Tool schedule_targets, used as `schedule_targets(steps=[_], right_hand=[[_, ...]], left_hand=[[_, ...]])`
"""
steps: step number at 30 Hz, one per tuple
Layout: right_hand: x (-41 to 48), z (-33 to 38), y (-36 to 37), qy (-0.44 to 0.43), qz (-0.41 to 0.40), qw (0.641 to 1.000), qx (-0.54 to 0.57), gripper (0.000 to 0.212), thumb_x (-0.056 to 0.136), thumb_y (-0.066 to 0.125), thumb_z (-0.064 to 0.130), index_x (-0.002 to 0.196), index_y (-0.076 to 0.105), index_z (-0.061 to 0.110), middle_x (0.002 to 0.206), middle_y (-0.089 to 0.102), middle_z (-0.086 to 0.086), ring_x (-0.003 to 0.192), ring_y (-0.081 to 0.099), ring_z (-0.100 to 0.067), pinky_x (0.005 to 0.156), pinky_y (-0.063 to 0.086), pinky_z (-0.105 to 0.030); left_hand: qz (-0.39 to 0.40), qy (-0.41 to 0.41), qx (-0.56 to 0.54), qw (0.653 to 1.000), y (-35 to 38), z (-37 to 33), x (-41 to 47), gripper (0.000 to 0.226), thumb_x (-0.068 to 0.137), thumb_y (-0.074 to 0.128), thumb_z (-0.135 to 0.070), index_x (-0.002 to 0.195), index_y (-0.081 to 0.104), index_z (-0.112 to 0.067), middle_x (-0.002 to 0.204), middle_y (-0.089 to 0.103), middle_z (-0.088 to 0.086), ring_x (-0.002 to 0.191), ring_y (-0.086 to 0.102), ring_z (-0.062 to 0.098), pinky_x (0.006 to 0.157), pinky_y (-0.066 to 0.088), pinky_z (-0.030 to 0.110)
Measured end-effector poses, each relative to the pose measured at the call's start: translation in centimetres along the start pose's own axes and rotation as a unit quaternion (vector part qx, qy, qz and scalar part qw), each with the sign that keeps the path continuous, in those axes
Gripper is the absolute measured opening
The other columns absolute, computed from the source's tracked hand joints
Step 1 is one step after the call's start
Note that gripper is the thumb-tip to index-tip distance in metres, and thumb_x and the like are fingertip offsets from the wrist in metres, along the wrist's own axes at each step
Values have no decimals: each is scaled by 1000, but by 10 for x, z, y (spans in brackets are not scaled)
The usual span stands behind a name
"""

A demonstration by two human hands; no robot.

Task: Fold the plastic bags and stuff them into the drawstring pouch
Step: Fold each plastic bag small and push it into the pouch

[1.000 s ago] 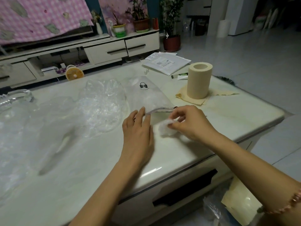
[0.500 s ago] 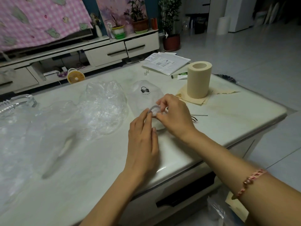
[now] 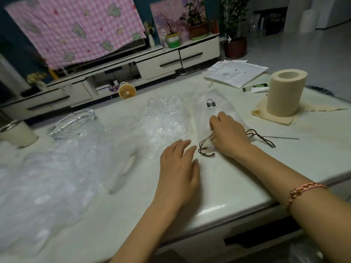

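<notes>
We see the left hand (image 3: 178, 171) and the right hand (image 3: 228, 135) bare, and both forearms bare too. Round the right forearm sits a braided pink-and-red cord bracelet (image 3: 305, 190) with a small brown bead.

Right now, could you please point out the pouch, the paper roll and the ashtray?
Pouch (image 3: 211, 104): head view, on its printed bow logo.
Paper roll (image 3: 284, 95): head view, on its side.
Ashtray (image 3: 70, 120): head view, on its ridged rim.
</notes>
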State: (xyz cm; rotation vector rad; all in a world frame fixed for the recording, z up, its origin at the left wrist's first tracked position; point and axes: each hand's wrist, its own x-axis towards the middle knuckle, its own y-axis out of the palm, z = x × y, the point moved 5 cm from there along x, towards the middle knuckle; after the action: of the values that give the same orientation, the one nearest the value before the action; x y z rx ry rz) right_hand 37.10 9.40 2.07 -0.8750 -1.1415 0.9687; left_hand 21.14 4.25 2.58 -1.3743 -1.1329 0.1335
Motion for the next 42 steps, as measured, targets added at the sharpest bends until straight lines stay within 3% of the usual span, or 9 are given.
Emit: schedule_targets(steps=[5,8,13,20,25,28,33,36,42], right_hand=[[-2,21,-6,26,95,995,-9,37,85,52,18,121,48,10,123,43,-12,115,41,-30,93,34,-36],[-14,46,-21,-30,15,999,-16,38,86,50,16,124,48,11,122,44,-10,114,41,-28,93,32,-36],[-41,83,-27,-112,18,985,129,36,91,48,16,126,50,17,124,46,-4,115,41,-21,93,29,-29],[-54,96,-16,-122,59,975,178,28,93,48,19,120,54,18,121,48,-1,116,43,-18,92,31,-25],[-63,93,-16,-128,65,972,187,23,92,49,18,113,58,17,110,50,2,108,46,-16,85,32,-22],[-68,93,-16,-139,73,971,182,21,93,50,18,112,58,17,104,47,4,106,46,-15,79,29,-21],[-68,83,-23,-116,48,959,254,19,91,57,19,110,59,17,105,57,2,101,53,-13,77,33,-15],[-67,78,-30,-50,31,912,406,42,81,70,30,118,50,27,107,58,10,101,56,-6,84,43,-16],[-86,92,-57,-45,88,843,528,103,48,78,51,136,22,49,135,37,27,121,40,11,97,36,-11]], left_hand=[[-71,-102,89,988,-41,68,-9,27,76,57,-8,101,68,-2,120,58,26,114,51,50,92,38,56],[-116,-166,94,975,-63,95,-17,29,73,67,7,101,66,-1,132,46,30,124,40,51,98,34,57],[-148,-282,95,943,-82,132,-18,22,90,55,-8,111,62,-6,148,32,19,142,13,34,113,6,44],[-188,-298,45,935,-100,136,-24,31,98,43,-15,124,56,-3,141,42,15,138,25,28,111,13,36],[-62,-340,4,938,-88,156,-24,36,100,40,-30,116,65,-10,149,35,13,145,4,25,116,3,38],[-63,-316,18,946,-86,157,-21,37,101,37,-26,119,61,-5,136,51,12,143,10,27,114,6,38],[-289,-257,-75,919,-128,118,-19,22,96,49,-11,110,63,0,113,60,8,113,50,20,96,31,19],[-328,-243,-192,893,-147,91,-21,11,91,56,-5,97,64,-8,100,62,3,88,58,7,80,46,13],[-156,-291,-419,846,-142,59,-25,29,86,61,1,91,65,-27,98,69,-7,75,64,1,61,50,15]])
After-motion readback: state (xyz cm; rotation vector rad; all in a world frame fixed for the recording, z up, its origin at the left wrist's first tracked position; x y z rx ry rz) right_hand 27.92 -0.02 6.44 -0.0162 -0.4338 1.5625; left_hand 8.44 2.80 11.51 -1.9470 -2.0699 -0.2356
